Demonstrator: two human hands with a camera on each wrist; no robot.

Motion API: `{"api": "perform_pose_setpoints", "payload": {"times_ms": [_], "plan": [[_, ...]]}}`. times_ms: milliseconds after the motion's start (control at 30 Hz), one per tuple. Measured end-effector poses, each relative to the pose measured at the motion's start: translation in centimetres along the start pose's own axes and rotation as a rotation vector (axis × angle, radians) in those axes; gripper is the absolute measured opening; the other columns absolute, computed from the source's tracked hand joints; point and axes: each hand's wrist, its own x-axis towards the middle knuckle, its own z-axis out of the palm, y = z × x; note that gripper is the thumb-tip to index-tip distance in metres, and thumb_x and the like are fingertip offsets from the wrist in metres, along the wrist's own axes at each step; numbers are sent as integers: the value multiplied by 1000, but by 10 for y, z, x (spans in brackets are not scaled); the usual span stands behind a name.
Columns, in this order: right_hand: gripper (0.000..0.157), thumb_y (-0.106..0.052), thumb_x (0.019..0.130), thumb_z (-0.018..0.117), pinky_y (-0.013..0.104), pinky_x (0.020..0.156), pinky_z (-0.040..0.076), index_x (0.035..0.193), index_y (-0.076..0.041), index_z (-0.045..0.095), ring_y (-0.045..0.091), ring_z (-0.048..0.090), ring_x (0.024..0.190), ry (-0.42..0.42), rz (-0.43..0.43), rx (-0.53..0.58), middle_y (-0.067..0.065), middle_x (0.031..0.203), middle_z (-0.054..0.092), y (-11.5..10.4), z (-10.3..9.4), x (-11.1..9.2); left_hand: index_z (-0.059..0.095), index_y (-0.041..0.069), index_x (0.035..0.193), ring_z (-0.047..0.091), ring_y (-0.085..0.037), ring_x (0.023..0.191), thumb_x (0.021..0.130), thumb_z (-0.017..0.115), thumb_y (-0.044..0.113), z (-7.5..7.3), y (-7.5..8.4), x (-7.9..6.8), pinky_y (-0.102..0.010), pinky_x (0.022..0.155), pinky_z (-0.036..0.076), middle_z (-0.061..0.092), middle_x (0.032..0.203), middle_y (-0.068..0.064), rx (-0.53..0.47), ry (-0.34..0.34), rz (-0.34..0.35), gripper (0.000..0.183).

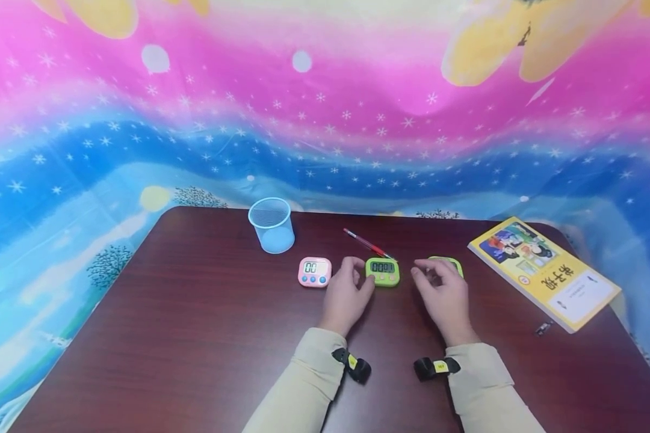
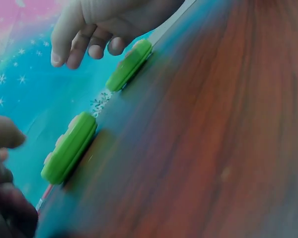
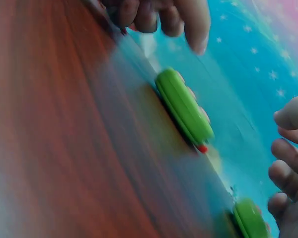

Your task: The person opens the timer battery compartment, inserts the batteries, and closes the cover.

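The green timer (image 1: 382,273) in the middle of the row lies face up on the dark table (image 1: 222,343), between the two hands. Nearest are the pale sleeves (image 1: 316,367), then the hands themselves. The left hand (image 1: 346,294) has its fingers loosely bent, thumb well parted from them, and holds nothing; its thumb is right by the timer's left edge, though whether they touch I cannot tell. The right hand (image 1: 446,297) is just as relaxed — fingers curved, a gap before the thumb, no hold on anything — and partly hides a second green timer (image 1: 457,265). A pink timer (image 1: 315,272) sits just left of the left hand. For a tidy grip, I would take the middle timer by its side edges, low on the case, keeping fingertips off the buttons (image 1: 392,277) and the display (image 1: 381,267). It looks light and smooth, so a gentle pinch should do; a hard one could skid it. The red pen (image 1: 365,242) lies close behind its top edge — better to keep the fingers from nudging it. To the right is a yellow book (image 1: 547,270); farther back stands a blue mesh cup (image 1: 273,231), before the patterned cloth (image 1: 357,138).
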Motion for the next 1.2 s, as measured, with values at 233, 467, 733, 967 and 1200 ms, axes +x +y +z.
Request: {"api": "perform_pose_setpoints", "payload": {"times_ms": [233, 467, 733, 967, 1200], "plan": [[22, -8, 89, 74, 12, 72, 46, 111, -3, 74, 13, 57, 90, 102, 45, -10, 4, 107, 63, 18, -19, 7, 60, 11, 116, 58, -5, 77, 91, 71, 9, 10, 11, -6, -19, 68, 53, 59, 94, 2, -232, 31, 162, 28], [41, -18, 92, 73, 20, 82, 44, 130, -5, 64, 26, 55, 107, 42, 175, -69, 12, 123, 60, 33, -45, 11, 60, 9, 127, 66, -16, 110, 92, 68, 8, 24, 32, -15, -28, 94, 55, 61, 126, -4, -280, -31, 272, 36], [70, -30, 96, 68, 62, 108, 38, 153, -5, 37, 41, 42, 134, -188, 232, -98, 22, 148, 46, 44, -58, 22, 47, 16, 149, 38, -12, 143, 94, 66, 21, 41, 56, -13, -35, 113, 40, 35, 159, 8, -203, -174, 175, 58], [78, -16, 93, 68, 68, 112, 28, 157, -2, 26, 49, 32, 141, -358, 228, -151, 28, 154, 36, 43, -60, 23, 33, 9, 156, 49, -17, 135, 96, 67, 26, 58, 63, -6, -24, 107, 45, 33, 161, -4, -250, -340, 65, 72], [75, -6, 89, 65, 73, 108, 27, 156, -5, 31, 51, 29, 141, -412, 253, -204, 28, 153, 36, 45, -64, 22, 33, 16, 157, 58, -13, 125, 95, 69, 33, 66, 60, -2, -23, 101, 50, 48, 151, 0, -236, -490, -50, 74]]}}
